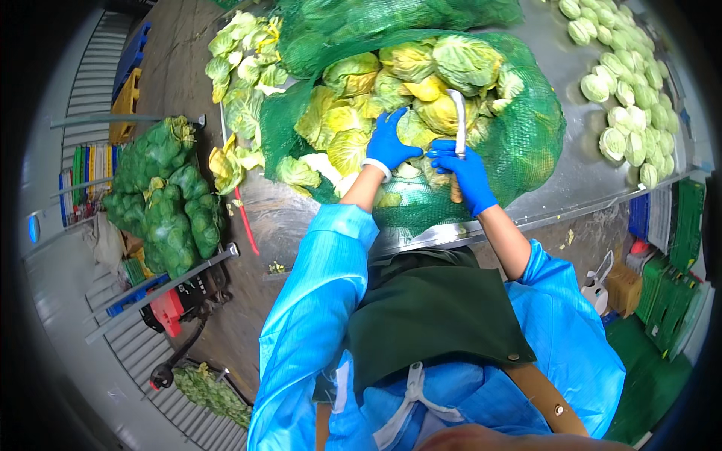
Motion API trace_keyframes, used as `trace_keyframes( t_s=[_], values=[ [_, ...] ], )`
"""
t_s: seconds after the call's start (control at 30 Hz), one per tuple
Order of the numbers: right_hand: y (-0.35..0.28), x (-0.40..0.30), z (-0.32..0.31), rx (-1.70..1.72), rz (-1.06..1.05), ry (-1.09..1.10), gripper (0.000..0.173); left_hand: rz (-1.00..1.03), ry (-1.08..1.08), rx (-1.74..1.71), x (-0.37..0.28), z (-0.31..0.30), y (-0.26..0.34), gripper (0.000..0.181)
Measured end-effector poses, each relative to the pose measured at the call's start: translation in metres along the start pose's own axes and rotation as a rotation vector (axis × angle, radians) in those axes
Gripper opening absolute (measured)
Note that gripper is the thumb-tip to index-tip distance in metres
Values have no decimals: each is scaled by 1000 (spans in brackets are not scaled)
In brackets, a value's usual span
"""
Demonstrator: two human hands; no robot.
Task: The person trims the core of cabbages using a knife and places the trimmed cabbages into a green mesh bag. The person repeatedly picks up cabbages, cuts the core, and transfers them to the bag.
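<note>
Cabbages (pixel 465 62) with green and yellowed outer leaves fill an opened green mesh bag (pixel 536 135) on a metal table. My left hand (pixel 388 141), in a blue glove with a white band at the wrist, lies over the cabbages with thumb and fingers spread. Nothing shows in its grasp. A knife (pixel 458 115) is in my right hand (pixel 467 172), also gloved in blue. Its wooden handle points toward me, and its hooked blade points away over the cabbages. The gloved fingers partly cover the handle.
Trimmed pale cabbages (pixel 632 107) are heaped along the table's right side. Loose leaves (pixel 245 79) lie at the left edge. Another full green mesh bag (pixel 395 17) is beyond mine. Filled bags (pixel 169 197) stand off to the left, near a red and black machine (pixel 175 307).
</note>
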State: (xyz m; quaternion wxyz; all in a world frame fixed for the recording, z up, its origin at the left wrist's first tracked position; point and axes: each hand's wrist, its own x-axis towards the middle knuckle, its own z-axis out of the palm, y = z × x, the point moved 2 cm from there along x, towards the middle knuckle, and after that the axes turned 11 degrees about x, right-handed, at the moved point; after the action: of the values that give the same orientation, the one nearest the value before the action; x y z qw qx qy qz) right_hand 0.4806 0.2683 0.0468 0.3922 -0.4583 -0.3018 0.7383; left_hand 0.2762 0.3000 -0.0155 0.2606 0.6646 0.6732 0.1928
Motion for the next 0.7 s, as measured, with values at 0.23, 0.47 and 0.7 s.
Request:
trace_keyframes(
  t_s=[0.23, 0.47, 0.7],
  values=[
    [14, -33, 27, -179, -130, 47, 37, -100, 202, -549, -99, -30, -52, 109],
    [63, -55, 133, -614, -342, -296, 87, -374, 490, -826, -222, -94, -72, 97],
    [140, -30, 211, -775, -327, -562, 67, -602, 406, -1105, -295, -88, -166, 80]
  ],
)
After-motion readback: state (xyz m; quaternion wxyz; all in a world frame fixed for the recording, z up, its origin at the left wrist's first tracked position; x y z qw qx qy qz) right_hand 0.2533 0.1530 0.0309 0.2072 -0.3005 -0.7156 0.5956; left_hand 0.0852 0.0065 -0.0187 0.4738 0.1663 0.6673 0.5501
